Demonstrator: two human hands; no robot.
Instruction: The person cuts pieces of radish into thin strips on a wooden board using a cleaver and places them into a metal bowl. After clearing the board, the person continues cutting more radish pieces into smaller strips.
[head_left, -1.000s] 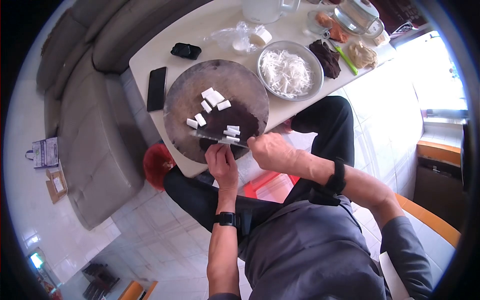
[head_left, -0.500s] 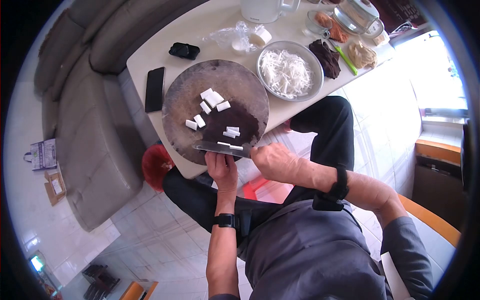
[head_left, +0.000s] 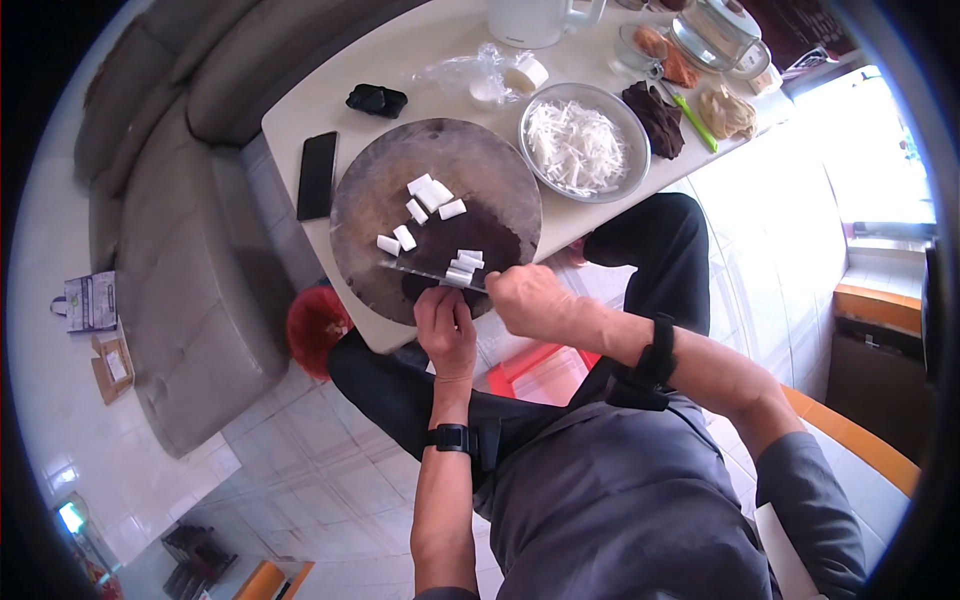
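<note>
The right hand (head_left: 525,300) was closed around the handle of the knife (head_left: 430,273), wrist bent inward, with the blade lying across the near edge of the round cutting board (head_left: 400,165). The left hand (head_left: 447,325) reached straight forward, fingers curled together beside the blade at the white pieces (head_left: 463,268). Whether it pinched one could not be told.

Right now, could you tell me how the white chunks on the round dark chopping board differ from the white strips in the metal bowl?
The white chunks are few, blocky and scattered apart on the round dark chopping board by the steel knife; the white strips are many, thin and heaped in the metal bowl. Both are the same pale white.
</note>
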